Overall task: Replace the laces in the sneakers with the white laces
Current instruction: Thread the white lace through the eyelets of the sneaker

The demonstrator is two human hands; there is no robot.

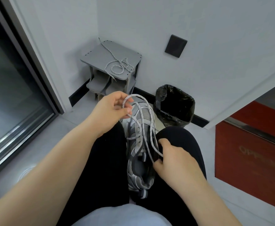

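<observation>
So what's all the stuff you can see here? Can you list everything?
sneaker: 1, grey and silver, on the lap between the knees
lace: 1, white with dark flecks, looped from the sneaker up to both hands
second lace: 1, white with dark flecks, lying on the stand
stand: 1, grey, in the corner
bin: 1, black bag inside, by the wall
wall plate: 1, black, on the wall
cabinet: 1, red, right side
glass door: 1, dark frame, left side
trousers: black
left hand: fingers hold the lace loop
right hand: fingers pinch the lace
</observation>
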